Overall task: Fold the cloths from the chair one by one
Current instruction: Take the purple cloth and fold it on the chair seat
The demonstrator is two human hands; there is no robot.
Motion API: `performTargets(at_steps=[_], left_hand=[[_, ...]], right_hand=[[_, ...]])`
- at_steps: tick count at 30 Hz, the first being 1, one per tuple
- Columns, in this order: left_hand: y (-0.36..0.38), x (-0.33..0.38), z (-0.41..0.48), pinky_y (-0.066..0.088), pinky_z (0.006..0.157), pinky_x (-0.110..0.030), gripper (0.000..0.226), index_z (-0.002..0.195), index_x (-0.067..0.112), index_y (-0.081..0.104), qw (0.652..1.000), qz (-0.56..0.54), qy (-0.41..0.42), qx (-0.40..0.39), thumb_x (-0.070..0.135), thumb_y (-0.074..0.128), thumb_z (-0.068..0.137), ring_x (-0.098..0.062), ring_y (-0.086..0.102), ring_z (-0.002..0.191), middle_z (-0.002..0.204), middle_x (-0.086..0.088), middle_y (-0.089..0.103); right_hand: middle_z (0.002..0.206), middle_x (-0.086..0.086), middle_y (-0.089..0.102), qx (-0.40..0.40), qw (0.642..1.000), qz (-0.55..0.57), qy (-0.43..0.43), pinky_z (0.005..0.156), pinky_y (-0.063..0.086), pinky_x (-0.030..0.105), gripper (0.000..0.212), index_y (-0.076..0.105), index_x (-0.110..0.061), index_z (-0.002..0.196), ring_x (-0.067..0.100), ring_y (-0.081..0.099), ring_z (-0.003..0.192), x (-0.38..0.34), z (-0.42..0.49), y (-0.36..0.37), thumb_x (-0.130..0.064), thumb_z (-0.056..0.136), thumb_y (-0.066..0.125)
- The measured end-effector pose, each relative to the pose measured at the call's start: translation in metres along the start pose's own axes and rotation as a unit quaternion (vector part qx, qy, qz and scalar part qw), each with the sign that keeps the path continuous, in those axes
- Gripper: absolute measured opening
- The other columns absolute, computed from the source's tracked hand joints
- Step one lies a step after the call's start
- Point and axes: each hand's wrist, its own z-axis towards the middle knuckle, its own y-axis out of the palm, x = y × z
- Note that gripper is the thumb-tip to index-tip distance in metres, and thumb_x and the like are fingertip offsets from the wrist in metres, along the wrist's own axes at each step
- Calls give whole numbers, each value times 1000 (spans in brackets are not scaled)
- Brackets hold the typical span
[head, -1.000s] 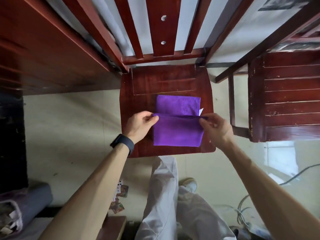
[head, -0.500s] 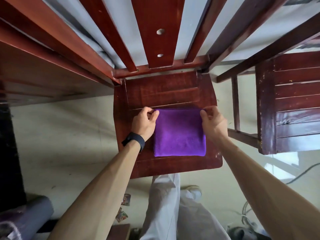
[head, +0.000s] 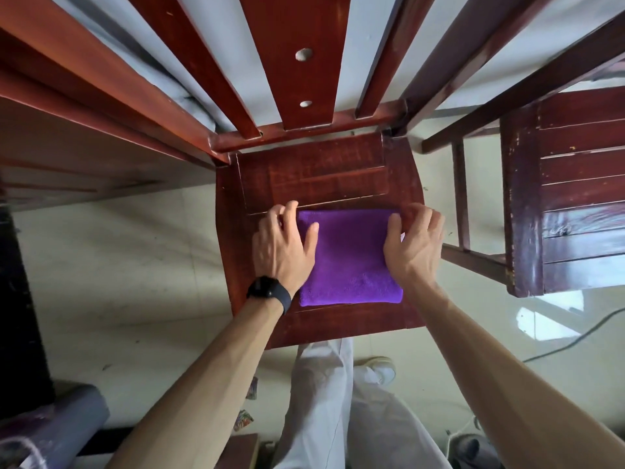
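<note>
A purple cloth [head: 351,262], folded into a compact rectangle, lies flat on the dark red wooden chair seat [head: 314,170]. My left hand [head: 282,247], with a black watch on its wrist, rests on the cloth's left edge, thumb lying on the fabric and fingers loosely bent over the far left corner. My right hand [head: 414,247] rests on the right edge in the same way, thumb on the cloth and fingers bent at the far right corner. Neither hand lifts the cloth.
The chair's slatted backrest [head: 304,62] rises at the top. A second wooden chair [head: 571,198] stands to the right, a wooden table edge [head: 84,106] to the left. My legs in light trousers [head: 338,411] are below. A cable [head: 575,336] lies on the floor.
One second ago both hands pinched the cloth's near half and carried it over the far half. Now the cloth lies folded and the hands rest on its side edges.
</note>
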Motion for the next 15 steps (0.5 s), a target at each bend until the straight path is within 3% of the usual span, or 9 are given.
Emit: performTargets(at_steps=[3,6,10,15], left_hand=[[13,5,-29,33,106,-49,56,145,15,46,989,42,139,5,43,48,95,-29,41,137,152,-8,41],[29,6,-42,14,118,-51,67,155,21,27,976,65,197,-66,47,44,96,-22,15,151,164,0,17],[44,-14,-29,8,119,-55,72,156,32,19,971,92,208,-77,56,42,92,-20,7,152,165,2,9],[52,-21,-29,4,119,-57,78,157,30,11,977,98,178,-71,65,35,91,-18,4,152,166,0,3]], right_hand=[[137,8,49,26,990,-87,-112,96,35,41,36,54,-17,128,31,48,121,1,-27,4,-32,96,52],[161,4,31,-67,959,-164,-221,113,28,49,51,41,-21,149,25,27,148,14,-43,16,-36,100,44],[169,-3,6,-123,948,-208,-209,120,12,58,64,14,-30,160,16,5,155,37,-37,26,-54,102,31],[169,4,3,-102,960,-197,-169,121,5,54,73,11,-28,160,21,4,155,42,-39,33,-63,99,31]])
